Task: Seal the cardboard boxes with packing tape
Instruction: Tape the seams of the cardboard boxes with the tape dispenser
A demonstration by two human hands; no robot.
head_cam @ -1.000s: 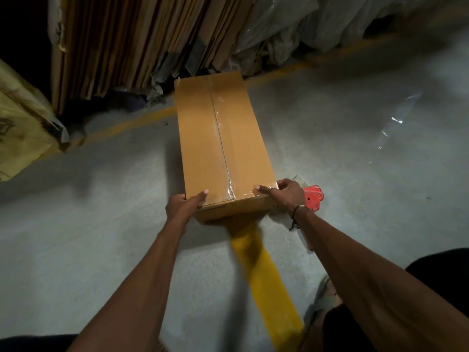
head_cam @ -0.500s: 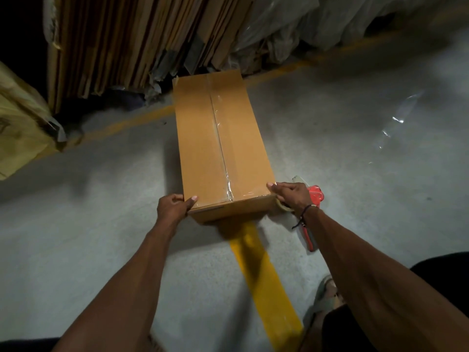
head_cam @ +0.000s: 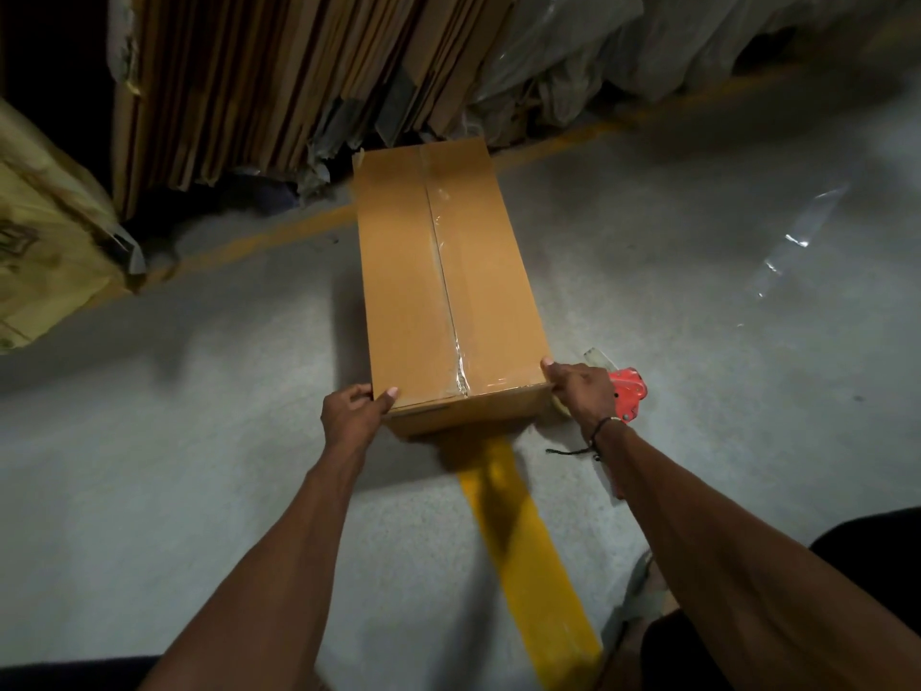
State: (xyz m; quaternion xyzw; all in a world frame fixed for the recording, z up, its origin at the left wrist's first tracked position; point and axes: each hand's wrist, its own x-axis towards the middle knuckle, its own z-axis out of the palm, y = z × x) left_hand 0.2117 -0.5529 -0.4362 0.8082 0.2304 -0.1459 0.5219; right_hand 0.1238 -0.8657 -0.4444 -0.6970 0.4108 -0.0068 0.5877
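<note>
Your left hand [head_cam: 349, 416] grips the near left corner of the cardboard box [head_cam: 443, 286], thumb on top and fingers curled round the side. The box lies long on the concrete floor [head_cam: 199, 441], its far end near the stacked flat cardboard [head_cam: 279, 77], clear packing tape [head_cam: 451, 311] along its centre seam (wrinkled at the near end). Your right hand [head_cam: 583, 391] clasps the near right corner, fingers curled, with the red tape dispenser [head_cam: 629, 391] just beyond it.
</note>
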